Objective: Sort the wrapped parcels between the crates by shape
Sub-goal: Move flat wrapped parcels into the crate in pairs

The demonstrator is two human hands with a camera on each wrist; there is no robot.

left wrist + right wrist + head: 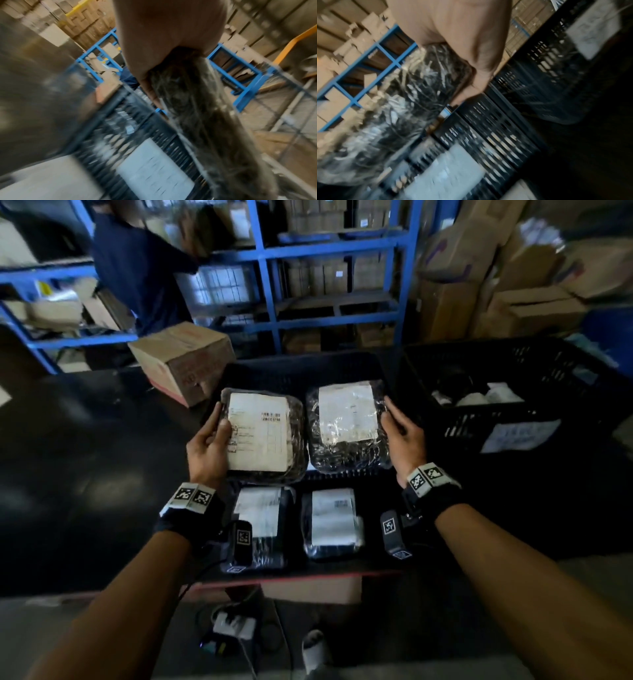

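On the dark table (85, 440), from my remote seat, I read this, biggest thing first:
Middle crate (301, 364): black, low, straight ahead of me; two more wrapped parcels (330, 522) lie at its near end, labels up.
Right crate (507, 412): black, slatted, just right of the middle one, white-wrapped items inside, a paper sheet on its near wall.
Cardboard box (185, 361): tilted, far left of the middle crate.
Left parcel (263, 436): flat, film-wrapped, white label up, held above the middle crate's left half.
Right parcel (347, 424): flat, crinkled film, label up, just beside the left one.
Left hand (209, 446): I grip the left parcel's left edge, thumb on the label, fingers curled beneath.
Right hand (402, 436): I grip the right parcel's right edge; the right wrist view shows fingers wrapped under it.
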